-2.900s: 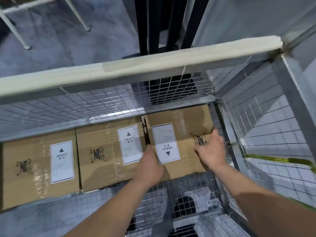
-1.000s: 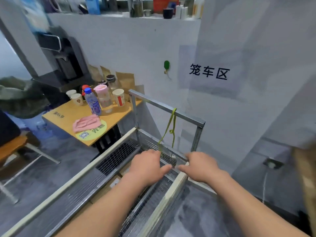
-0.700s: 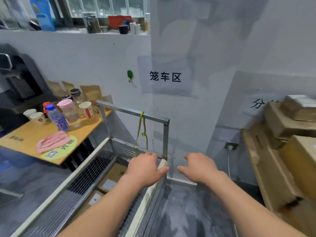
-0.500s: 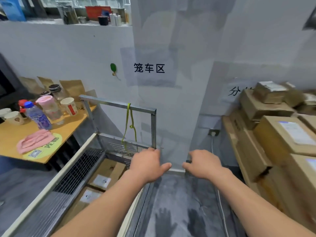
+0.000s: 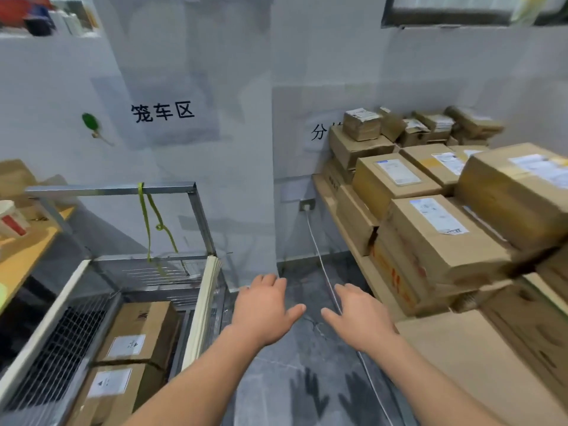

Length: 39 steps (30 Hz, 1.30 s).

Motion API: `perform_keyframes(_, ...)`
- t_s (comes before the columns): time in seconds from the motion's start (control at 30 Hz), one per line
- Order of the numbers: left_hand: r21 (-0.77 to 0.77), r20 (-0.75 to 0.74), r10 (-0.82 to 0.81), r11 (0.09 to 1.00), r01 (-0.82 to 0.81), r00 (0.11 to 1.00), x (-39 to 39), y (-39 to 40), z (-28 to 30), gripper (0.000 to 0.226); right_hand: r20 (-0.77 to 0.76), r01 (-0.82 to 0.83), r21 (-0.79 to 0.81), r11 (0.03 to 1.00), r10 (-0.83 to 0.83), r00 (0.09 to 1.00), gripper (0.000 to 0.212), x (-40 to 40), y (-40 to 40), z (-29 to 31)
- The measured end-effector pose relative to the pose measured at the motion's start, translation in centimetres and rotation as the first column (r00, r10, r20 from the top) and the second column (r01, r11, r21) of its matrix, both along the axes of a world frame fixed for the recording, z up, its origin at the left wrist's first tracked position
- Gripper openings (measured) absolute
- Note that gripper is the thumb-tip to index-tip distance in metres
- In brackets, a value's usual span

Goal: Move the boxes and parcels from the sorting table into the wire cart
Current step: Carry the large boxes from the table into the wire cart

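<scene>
Both hands out front over the grey floor (image 5: pixel 301 348), palms down, fingers loose & spread, holding nothing. Left hand (image 5: pixel 264 309) just right of the wire cart (image 5: pixel 203 305), not touching it; right hand (image 5: pixel 359 318) near the bench (image 5: pixel 467 361) edge on the right. Boxes (image 5: pixel 430 238) w/ white labels stacked on the bench, smaller parcels (image 5: pixel 362 124) on top at the back by the wall. Two labelled boxes (image 5: pixel 135 345) lie in the cart bottom. Green strap (image 5: pixel 147 216) hangs from the cart's top bar. White cable (image 5: pixel 319 259) runs down from a wall socket across the floor between cart & bench.
</scene>
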<state>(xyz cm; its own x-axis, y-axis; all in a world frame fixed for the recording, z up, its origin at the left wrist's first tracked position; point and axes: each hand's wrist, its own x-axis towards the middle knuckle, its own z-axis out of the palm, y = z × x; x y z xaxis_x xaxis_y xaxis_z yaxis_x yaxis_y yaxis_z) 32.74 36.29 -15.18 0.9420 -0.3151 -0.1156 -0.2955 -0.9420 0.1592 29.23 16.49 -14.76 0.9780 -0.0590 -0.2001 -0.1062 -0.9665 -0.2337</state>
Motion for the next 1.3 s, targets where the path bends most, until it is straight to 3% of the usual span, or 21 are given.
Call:
perform_keyframes(0.1, -0.001, -0.012, -0.052, 0.999, 0.052, 0.999, -1.0, -3.0, -0.4, 0.067, -0.017, 0.066, 0.01, 0.998, -0.066, 0.998, 0.056, -2.0, -2.8, -0.6)
perform_keyframes(0.3, -0.015, -0.046, -0.119, 0.993, 0.119, 0.992, -1.7, -10.7, 0.1, 0.069, -0.048, 0.161, -0.026, 0.987, -0.162, 0.986, 0.042, -4.7, -10.0, -0.2)
perform_keyframes(0.57, -0.049, -0.003, -0.257, 0.965, 0.257, 0.966, -2.0, -24.3, 3.3, 0.063, 0.042, 0.28, -0.05, 0.959, -0.278, 0.96, 0.045, -6.5, -21.3, 3.2)
perform_keyframes(0.8, -0.11, 0.055, -0.38, 0.917, 0.384, 0.923, -3.2, -33.8, 6.0, 0.062, 0.157, 0.385, -0.057, 0.921, -0.372, 0.915, 0.035, -9.3, -28.2, 6.5)
perform_keyframes(1.03, -0.111, 0.073, -0.55, 0.824, 0.555, 0.832, -5.5, -38.4, 7.1, 0.062, 0.223, 0.574, -0.052, 0.817, -0.551, 0.804, 0.038, -14.6, -30.5, 8.6)
perform_keyframes(1.3, -0.168, 0.098, -0.694, 0.695, 0.699, 0.713, -9.9, -42.4, 8.7, 0.06, 0.287, 0.774, -0.049, 0.631, -0.733, 0.616, 0.039, -23.4, -31.9, 12.3)
